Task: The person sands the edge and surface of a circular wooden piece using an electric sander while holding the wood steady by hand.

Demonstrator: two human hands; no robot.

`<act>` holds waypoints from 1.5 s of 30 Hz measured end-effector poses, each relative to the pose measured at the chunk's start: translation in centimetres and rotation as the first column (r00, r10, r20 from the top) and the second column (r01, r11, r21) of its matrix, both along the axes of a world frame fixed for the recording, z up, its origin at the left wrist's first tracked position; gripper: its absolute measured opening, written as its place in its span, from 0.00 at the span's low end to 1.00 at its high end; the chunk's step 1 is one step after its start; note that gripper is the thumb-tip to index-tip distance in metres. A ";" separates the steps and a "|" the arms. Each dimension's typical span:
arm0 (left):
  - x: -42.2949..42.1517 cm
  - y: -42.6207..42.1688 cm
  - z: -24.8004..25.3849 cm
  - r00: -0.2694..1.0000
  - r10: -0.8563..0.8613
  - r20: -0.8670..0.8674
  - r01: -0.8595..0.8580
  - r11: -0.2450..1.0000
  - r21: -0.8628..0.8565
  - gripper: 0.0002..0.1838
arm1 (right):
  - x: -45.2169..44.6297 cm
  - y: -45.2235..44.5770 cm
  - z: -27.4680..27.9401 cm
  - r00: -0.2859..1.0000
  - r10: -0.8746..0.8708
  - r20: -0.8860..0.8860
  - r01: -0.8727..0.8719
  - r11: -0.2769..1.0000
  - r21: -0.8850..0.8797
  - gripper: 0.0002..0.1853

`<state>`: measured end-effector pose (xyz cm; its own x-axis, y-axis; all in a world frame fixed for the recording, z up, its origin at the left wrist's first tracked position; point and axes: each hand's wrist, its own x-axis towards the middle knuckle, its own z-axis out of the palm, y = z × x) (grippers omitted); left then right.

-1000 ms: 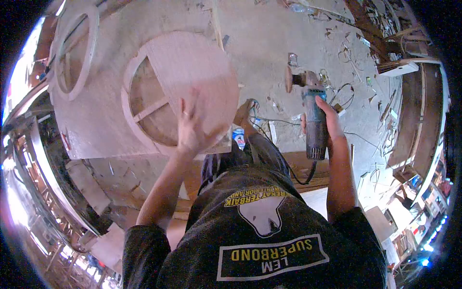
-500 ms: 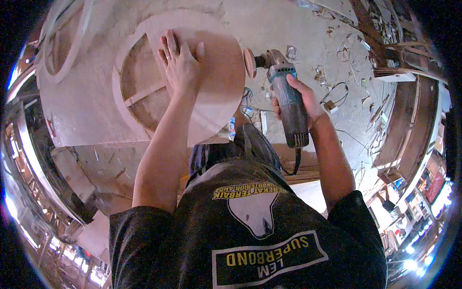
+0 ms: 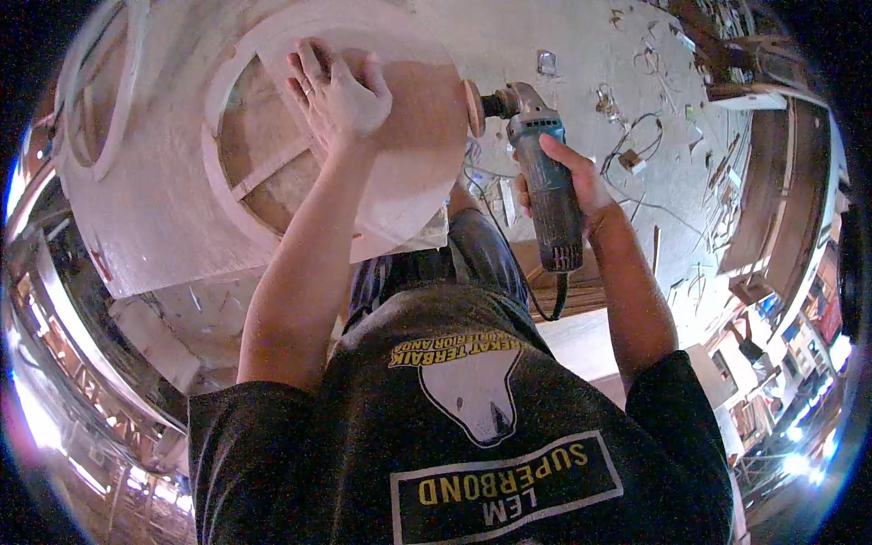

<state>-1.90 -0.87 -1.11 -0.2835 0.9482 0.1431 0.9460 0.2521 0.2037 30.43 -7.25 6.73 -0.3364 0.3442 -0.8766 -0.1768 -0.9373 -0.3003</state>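
My right hand (image 3: 574,182) is wrapped round the body of a blue-and-black angle grinder (image 3: 549,195), thumb along its top side. The grinder's round sanding disc (image 3: 473,109) stands edge-up at the right rim of a round wooden panel (image 3: 422,118); whether it touches the rim I cannot tell. My left hand (image 3: 341,95) lies flat on the panel with fingers spread, a ring on one finger. To the left of that hand, a curved frame (image 3: 218,136) with a crossbar (image 3: 272,171) surrounds an opening. A black cord (image 3: 556,304) runs from the grinder's rear end.
A pale board (image 3: 163,218) spreads under the round piece, with another oval ring (image 3: 109,100) at far left. Scraps and a coiled wire (image 3: 633,159) litter the dusty floor at right. Long wooden boards (image 3: 758,200) lie beyond. Another person (image 3: 752,350) is at far right.
My view has shifted and turned slightly. My left hand stays flat on the panel, and the angle grinder remains in my right hand at the panel's right rim.
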 end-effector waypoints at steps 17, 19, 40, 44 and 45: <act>0.5 0.0 1.8 0.999 -0.030 0.045 0.031 0.999 -0.032 0.42 | -1.1 -8.8 1.3 0.993 -0.117 -0.007 0.116 0.989 -0.090 0.28; 0.2 -0.2 0.7 0.998 -0.031 0.045 0.031 1.000 0.004 0.42 | -0.4 -9.7 1.9 0.993 -0.104 0.063 0.112 0.985 -0.129 0.28; 3.1 11.0 6.2 0.628 0.750 0.206 -0.702 0.661 -0.265 0.69 | 14.2 -4.6 1.6 0.902 -0.304 0.306 0.289 0.953 0.095 0.35; 4.6 12.1 5.2 0.725 0.661 0.194 -0.611 0.747 -0.262 0.69 | 16.3 -5.3 0.5 0.932 -0.280 0.230 0.272 0.960 0.069 0.34; 4.9 12.1 4.7 0.761 0.619 0.194 -0.568 0.780 -0.261 0.69 | 16.7 -5.5 0.1 0.931 -0.281 0.234 0.274 0.960 0.063 0.33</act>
